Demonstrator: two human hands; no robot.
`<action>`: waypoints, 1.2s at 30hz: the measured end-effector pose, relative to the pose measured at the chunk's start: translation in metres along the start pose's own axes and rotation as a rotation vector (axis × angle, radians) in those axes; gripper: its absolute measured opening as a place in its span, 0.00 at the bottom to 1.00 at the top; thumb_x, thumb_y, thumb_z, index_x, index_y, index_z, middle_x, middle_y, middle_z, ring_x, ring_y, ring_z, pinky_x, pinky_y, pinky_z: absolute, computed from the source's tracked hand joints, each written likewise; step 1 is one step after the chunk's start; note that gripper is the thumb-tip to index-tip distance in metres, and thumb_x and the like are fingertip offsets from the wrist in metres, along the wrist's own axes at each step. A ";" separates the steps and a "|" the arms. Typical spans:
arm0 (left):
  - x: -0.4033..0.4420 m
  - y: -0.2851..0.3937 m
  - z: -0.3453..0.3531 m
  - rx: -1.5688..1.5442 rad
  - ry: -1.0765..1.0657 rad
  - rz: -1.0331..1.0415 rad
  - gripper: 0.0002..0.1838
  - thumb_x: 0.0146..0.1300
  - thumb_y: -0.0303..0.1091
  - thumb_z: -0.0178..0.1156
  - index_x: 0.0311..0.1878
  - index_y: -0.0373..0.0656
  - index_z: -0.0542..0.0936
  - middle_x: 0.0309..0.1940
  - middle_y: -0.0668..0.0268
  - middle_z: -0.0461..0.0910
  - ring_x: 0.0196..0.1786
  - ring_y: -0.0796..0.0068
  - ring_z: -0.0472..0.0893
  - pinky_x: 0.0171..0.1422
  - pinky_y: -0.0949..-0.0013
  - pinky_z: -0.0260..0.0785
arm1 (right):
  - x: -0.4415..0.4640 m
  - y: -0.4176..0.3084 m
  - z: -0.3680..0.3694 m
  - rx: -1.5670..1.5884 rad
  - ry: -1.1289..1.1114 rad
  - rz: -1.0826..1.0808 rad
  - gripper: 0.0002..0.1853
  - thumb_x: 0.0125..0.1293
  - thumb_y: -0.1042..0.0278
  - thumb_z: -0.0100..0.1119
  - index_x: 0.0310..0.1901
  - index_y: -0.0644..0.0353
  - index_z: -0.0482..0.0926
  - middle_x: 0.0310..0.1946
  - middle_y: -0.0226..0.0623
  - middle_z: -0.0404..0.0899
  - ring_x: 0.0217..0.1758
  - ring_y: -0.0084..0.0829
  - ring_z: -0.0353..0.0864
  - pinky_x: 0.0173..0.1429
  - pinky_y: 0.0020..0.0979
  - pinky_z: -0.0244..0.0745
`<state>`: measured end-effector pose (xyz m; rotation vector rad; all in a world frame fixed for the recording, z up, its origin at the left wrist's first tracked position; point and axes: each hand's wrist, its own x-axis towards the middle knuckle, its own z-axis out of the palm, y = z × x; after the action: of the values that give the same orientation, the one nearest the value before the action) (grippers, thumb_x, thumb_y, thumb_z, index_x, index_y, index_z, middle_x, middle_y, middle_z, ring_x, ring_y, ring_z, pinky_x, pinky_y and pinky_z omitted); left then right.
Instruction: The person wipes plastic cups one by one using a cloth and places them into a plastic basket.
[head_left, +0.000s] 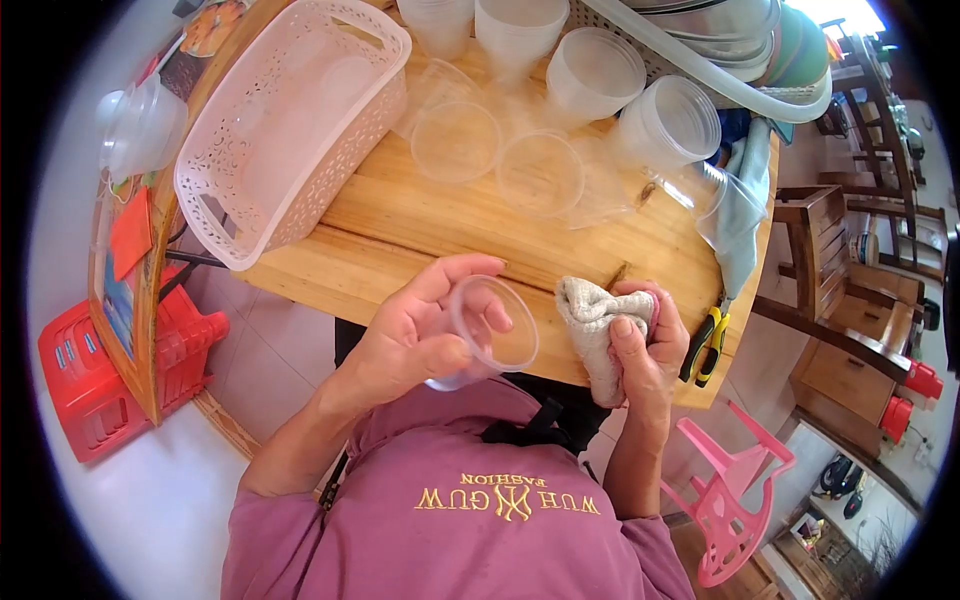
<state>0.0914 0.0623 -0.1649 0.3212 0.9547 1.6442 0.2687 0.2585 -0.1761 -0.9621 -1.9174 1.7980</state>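
My left hand [415, 325] is wrapped round a clear plastic cup [515, 340], tilted with its round mouth toward the right. In my right hand [650, 345] is a bunched beige cloth [590, 315], pinched under the thumb. A small gap separates cloth and cup, both above the table's near edge. Beyond them, two clear cups lie on the wood, one cup [455, 142] at the left and another cup [540, 175] beside it. Stacks of nested cups stand farther back, among them a cup stack [597, 75] and a tilted cup stack [670, 122].
A pink perforated basket [290, 130] covers the left of the wooden table [400, 240]. Pliers with yellow-black handles [707, 345] and a light-blue cloth [742, 220] lie at the right edge. Behind is a rack [720, 85] of metal bowls. A pink chair [735, 480] stands at right.
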 end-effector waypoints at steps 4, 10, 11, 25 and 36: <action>0.000 -0.005 0.003 0.238 0.089 -0.023 0.44 0.58 0.44 0.73 0.71 0.38 0.61 0.57 0.60 0.74 0.60 0.69 0.75 0.66 0.66 0.67 | -0.002 -0.006 -0.001 0.138 0.044 0.073 0.17 0.63 0.65 0.65 0.50 0.66 0.77 0.36 0.29 0.78 0.36 0.18 0.74 0.40 0.21 0.71; 0.002 0.000 0.000 0.844 0.078 0.086 0.37 0.57 0.37 0.72 0.67 0.35 0.67 0.58 0.57 0.73 0.60 0.64 0.75 0.64 0.67 0.68 | 0.000 -0.006 -0.001 0.182 0.058 0.033 0.17 0.64 0.65 0.65 0.50 0.65 0.77 0.35 0.27 0.78 0.32 0.15 0.73 0.36 0.18 0.69; 0.002 0.003 0.002 0.940 0.076 0.123 0.38 0.56 0.37 0.73 0.67 0.35 0.67 0.59 0.56 0.72 0.60 0.63 0.75 0.63 0.67 0.69 | -0.001 -0.006 -0.001 0.182 0.058 0.033 0.17 0.64 0.65 0.65 0.50 0.65 0.77 0.35 0.27 0.78 0.32 0.15 0.73 0.36 0.18 0.69; 0.006 0.000 0.013 1.001 -0.118 0.120 0.40 0.54 0.40 0.75 0.66 0.35 0.69 0.55 0.53 0.77 0.56 0.60 0.79 0.58 0.64 0.72 | 0.008 -0.038 0.030 -0.338 -0.422 -0.128 0.32 0.52 0.66 0.75 0.57 0.64 0.71 0.43 0.48 0.80 0.46 0.43 0.84 0.48 0.37 0.80; 0.002 0.013 0.008 0.840 0.017 0.023 0.34 0.56 0.42 0.73 0.62 0.35 0.71 0.54 0.55 0.78 0.56 0.61 0.79 0.58 0.65 0.72 | 0.010 -0.016 0.025 -0.324 -0.091 -0.231 0.29 0.51 0.70 0.77 0.53 0.65 0.74 0.39 0.40 0.77 0.40 0.29 0.79 0.46 0.29 0.76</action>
<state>0.0871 0.0668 -0.1505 0.8794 1.6297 1.1877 0.2414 0.2472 -0.1659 -0.7258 -2.3199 1.4525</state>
